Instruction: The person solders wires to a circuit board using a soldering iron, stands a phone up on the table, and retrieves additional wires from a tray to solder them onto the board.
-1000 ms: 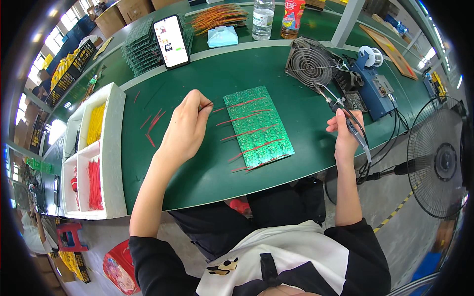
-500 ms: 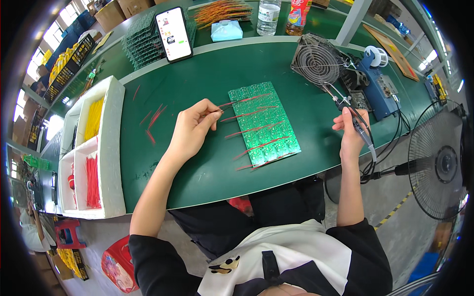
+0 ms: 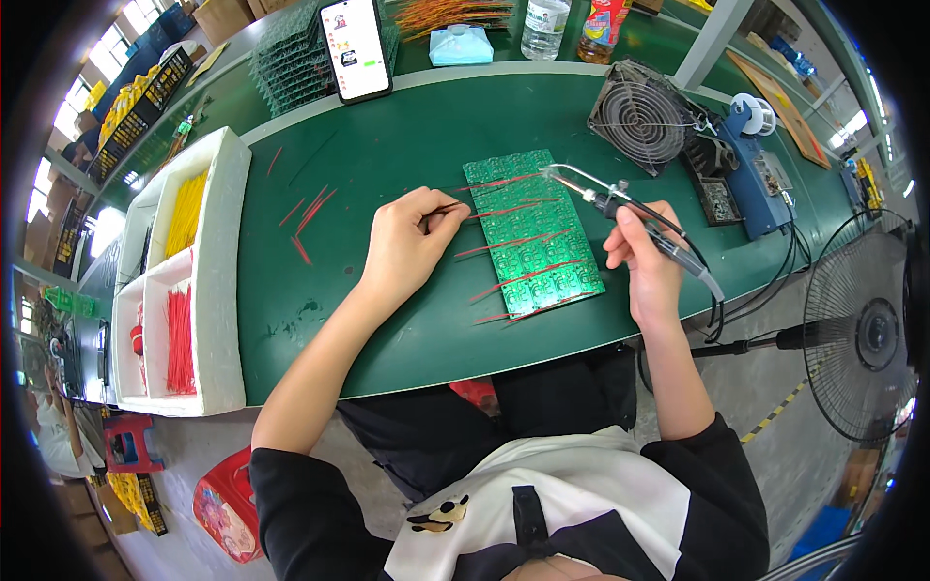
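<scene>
A green panel of small circuit boards [image 3: 533, 254] lies on the bench, with several thin red wires [image 3: 518, 241] laid across it and sticking out past its left edge. My left hand [image 3: 412, 237] is beside the upper left edge of the panel, thumb and fingertips pinched on a thin wire that is mostly hidden. My right hand [image 3: 647, 259] grips a soldering iron [image 3: 620, 205] like a pen. The iron points left, and its tip is at the panel's upper right corner; whether it touches I cannot tell.
Loose red wires [image 3: 312, 215] lie left of my left hand. A white foam tray [image 3: 221, 290] holds yellow and red wires. Behind stand a phone [image 3: 356, 50] and bottles [image 3: 545, 29]. A small fan [image 3: 639, 121] and blue soldering station [image 3: 751, 174] stand right, with trailing cables.
My right hand has brought the soldering iron left, from beside the small fan to the panel's upper right corner. My left hand stays pinched near the panel's left edge. The whole view has shifted slightly.
</scene>
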Tool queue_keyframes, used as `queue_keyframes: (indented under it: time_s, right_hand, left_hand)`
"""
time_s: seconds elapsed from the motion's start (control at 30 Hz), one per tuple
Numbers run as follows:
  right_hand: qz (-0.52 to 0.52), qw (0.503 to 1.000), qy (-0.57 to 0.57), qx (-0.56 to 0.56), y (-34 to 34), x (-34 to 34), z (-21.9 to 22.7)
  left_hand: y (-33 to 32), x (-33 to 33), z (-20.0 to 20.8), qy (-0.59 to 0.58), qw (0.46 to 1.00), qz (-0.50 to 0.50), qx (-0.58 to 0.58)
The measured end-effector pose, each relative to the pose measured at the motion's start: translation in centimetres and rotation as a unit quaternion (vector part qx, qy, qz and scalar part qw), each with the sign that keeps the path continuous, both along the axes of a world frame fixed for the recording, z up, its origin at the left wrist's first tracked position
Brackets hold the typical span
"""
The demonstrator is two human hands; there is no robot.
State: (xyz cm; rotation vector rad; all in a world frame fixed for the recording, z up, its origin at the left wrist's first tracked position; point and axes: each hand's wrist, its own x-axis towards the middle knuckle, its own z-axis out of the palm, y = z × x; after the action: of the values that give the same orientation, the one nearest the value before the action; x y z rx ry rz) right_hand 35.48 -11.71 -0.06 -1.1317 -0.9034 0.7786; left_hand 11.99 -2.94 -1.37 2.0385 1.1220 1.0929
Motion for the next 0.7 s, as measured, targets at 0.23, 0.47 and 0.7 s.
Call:
queue_keyframes:
  time_s: [0.23, 0.47, 0.7]
  right_hand:
    - [0.06, 0.998, 0.022, -0.011, 0.0, -1.3, -0.3]
    - [0.085, 0.996, -0.012, -0.015, -0.4, -1.7, -0.5]
    - [0.102, 0.994, -0.03, -0.019, -0.5, -1.9, -0.6]
  left_hand:
    - [-0.2, 0.5, 0.3, 0.015, 1.0, 0.012, -0.022]
    - [-0.2, 0.4, -0.1, 0.009, 1.0, 0.019, 0.005]
    - [-0.2, 0.7, -0.9, 0.031, 0.993, 0.005, 0.113]
